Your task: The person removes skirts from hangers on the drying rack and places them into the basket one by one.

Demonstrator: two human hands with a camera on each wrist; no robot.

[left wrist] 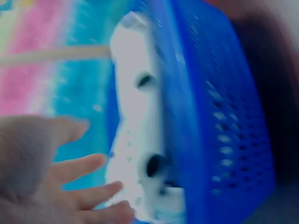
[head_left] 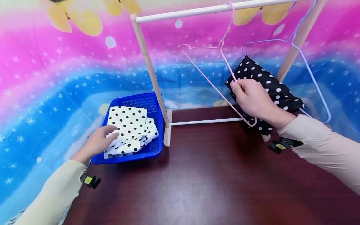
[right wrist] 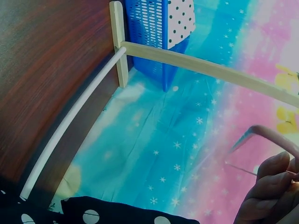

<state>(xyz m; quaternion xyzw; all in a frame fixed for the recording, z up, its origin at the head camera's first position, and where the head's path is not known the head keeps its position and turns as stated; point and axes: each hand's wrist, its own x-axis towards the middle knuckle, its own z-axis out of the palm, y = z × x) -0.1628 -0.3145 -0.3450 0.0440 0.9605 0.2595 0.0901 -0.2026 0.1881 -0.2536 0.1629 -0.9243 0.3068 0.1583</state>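
Note:
My right hand [head_left: 251,97] grips one side of a pink clothes hanger [head_left: 206,78], whose hook is at the rack's top rail. Behind that hand, a black cloth with white dots [head_left: 261,78] hangs folded over a blue-purple hanger [head_left: 312,68]. In the right wrist view, curled fingers [right wrist: 268,191] hold the hanger, and the black cloth's edge shows below. My left hand [head_left: 97,140] is over the left side of a blue basket [head_left: 153,153], its fingers spread beside a folded white cloth with black dots [head_left: 127,122]. The left wrist view is blurred; the fingers there look extended toward the white cloth [left wrist: 135,93].
A wooden rack [head_left: 149,62] with a white top rail [head_left: 185,13] and a lower bar [head_left: 205,122] stands on the dark brown table [head_left: 197,181]. The basket sits against its left post. A colourful snowflake-patterned backdrop [head_left: 56,78] hangs behind.

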